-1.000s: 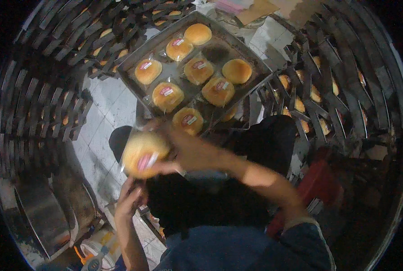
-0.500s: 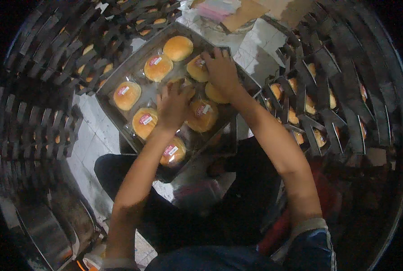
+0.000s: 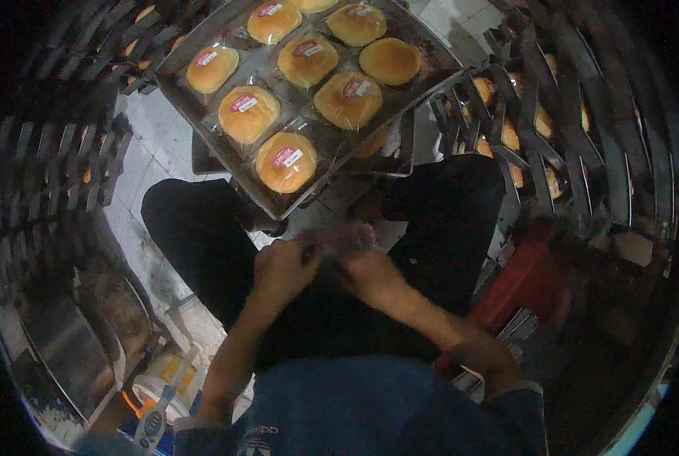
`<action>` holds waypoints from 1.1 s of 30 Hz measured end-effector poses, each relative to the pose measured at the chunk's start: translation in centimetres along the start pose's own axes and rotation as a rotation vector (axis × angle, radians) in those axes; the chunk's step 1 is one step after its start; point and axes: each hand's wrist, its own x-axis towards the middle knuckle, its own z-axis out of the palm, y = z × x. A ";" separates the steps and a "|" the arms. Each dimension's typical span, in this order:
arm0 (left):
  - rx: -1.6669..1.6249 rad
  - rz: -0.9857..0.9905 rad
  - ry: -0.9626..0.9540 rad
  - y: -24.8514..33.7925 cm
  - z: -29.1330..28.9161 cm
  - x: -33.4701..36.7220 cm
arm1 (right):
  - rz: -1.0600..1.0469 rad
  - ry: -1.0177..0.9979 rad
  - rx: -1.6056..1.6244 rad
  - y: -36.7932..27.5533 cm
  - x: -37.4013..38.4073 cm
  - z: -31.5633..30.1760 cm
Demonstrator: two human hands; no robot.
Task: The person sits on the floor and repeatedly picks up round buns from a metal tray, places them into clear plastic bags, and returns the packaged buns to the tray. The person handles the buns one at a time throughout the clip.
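Observation:
Close in front of my body, between my knees, both hands are drawn together over a clear plastic bag (image 3: pixel 345 234) with pink-red print. My left hand (image 3: pixel 285 267) pinches its left side, thumb toward the middle. On its right side, my right hand (image 3: pixel 371 278) has its fingers curled and partly blurred. Beyond them a dark metal tray (image 3: pixel 252 199) sits tilted like a diamond. It bears several round golden buns in clear wrap with red-and-white labels, such as the nearest labelled bun (image 3: pixel 286 163). An unlabelled bun (image 3: pixel 390 61) lies at the tray's right.
Stacked dark trays with buns (image 3: pixel 541 121) rise at the right, and more tray stacks (image 3: pixel 73 167) line the left. Another tray (image 3: pixel 389 156) shows beneath the bun tray. A red object (image 3: pixel 526 273) is by my right knee. At lower left stands a white tub (image 3: pixel 164 384).
Both hands have left the buns on the tray and come back toward my body, onto the plastic bag. The tray appears higher in the picture, its buns uncovered by my hands.

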 end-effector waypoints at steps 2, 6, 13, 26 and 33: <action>0.068 0.053 0.184 -2.7 2.8 0.4 | -0.306 0.383 -0.254 0.2 1.4 3.2; -0.193 0.222 0.248 -8.4 6.9 3.3 | -0.372 0.552 -0.435 0.2 3.2 6.3; -0.463 0.200 -0.013 -10.8 7.4 4.0 | -0.270 0.573 -0.665 -0.2 3.4 7.2; -1.272 0.484 0.080 -6.7 2.8 -1.3 | -0.472 -0.010 0.173 -2.2 -6.6 -9.9; -0.888 0.348 0.044 -3.5 1.1 -1.6 | -0.515 -0.162 1.115 -2.7 -7.4 -6.9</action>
